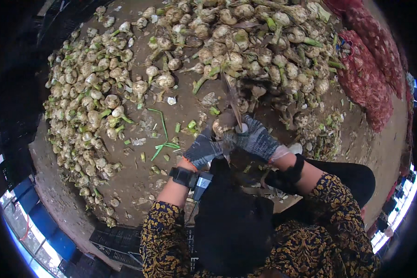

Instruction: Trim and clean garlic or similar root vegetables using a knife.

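Note:
Grey knitted gloves cover both hands, which meet close together low over the floor. My left hand [205, 147] grips a soil-stained garlic bulb [221, 125] between thumb and fingers. In my right hand [259, 139] is a knife [232, 95]; its blade points away from me and its pale handle end shows at the fist. The bulb lies right beside the knife's base; whether the edge touches it I cannot tell. Just beyond the hands spreads a large heap of untrimmed garlic bulbs [226, 45] with thick stems.
At the left lies a broad pile of garlic bulbs [90, 93] with short stems. Cut green stem pieces [165, 130] litter the floor [139, 187]. Trimmings [323, 135] are heaped at the right, near red mesh sacks [366, 76]. Black plastic crates [118, 241] stand behind, at lower left.

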A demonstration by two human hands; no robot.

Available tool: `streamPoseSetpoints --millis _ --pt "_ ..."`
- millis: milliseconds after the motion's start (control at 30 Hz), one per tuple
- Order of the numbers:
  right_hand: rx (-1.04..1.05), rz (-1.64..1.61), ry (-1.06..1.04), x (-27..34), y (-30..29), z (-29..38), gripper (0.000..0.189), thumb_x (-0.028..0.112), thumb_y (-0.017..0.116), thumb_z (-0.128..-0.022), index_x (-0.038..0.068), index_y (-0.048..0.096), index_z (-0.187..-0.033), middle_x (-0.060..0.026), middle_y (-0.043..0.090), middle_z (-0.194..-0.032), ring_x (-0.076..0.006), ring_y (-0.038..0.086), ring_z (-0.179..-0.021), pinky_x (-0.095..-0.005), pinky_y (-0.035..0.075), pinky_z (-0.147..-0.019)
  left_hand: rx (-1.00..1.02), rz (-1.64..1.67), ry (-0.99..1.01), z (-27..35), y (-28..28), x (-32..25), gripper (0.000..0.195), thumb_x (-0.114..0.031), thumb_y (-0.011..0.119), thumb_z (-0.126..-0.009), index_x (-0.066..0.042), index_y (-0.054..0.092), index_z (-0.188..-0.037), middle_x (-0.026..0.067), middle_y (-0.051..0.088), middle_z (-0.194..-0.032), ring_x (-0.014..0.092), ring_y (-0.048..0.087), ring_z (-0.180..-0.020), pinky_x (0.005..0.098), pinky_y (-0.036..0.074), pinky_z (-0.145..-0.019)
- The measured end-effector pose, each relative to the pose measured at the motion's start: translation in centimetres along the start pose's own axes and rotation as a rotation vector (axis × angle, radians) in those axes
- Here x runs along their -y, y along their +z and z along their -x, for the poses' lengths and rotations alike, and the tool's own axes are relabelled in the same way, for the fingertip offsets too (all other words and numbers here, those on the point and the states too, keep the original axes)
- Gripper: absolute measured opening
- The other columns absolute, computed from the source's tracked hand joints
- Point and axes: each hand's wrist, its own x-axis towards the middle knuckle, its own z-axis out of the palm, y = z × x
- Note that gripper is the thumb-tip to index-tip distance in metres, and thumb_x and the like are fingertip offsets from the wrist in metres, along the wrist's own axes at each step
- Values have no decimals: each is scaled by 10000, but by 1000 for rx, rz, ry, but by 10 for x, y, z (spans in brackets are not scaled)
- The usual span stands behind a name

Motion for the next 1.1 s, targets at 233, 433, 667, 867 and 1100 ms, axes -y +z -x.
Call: streamPoseSetpoints --millis 233,433,667,867,1100 --pt "75 534 -24 14 -44 0 287 216 659 -713 48 585 -934 -156 604 -848 -296 590 -775 -353 464 -666 -178 -313 168 -2 -5 3 666 -129 728 -679 -29 350 -1218 88 523 -1105 160 517 -993 292 426 -862" --pt "337 827 -179 26 -53 19 277 297 605 -601 97 599 -793 -139 591 -696 -319 583 -662 -406 465 -584 -67 -111 218 1 -12 9 697 -75 713 -657 -33 326 -1236 98 484 -1139 188 492 -1034 325 405 -912" --pt "383 812 -184 35 -51 18 273 310 634 -584 97 605 -753 -134 580 -666 -323 570 -632 -396 459 -564 -82 -380 354 16 -3 -6 741 -49 702 -652 -29 290 -1268 107 449 -1193 189 448 -1098 312 368 -949" --pt "426 822 -160 40 -48 20 241 288 631 -564 103 606 -717 -135 571 -637 -321 565 -611 -386 457 -555 -42 -288 250 13 -15 17 752 -73 692 -672 -33 264 -1289 103 468 -1189 182 466 -1082 329 364 -954" --pt "523 814 -123 17 -59 17 284 295 635 -547 105 628 -758 -130 581 -645 -315 569 -611 -378 458 -555 -11 -641 441 17 -12 18 723 -96 690 -683 -30 281 -1276 88 492 -1165 164 494 -1046 330 351 -964"
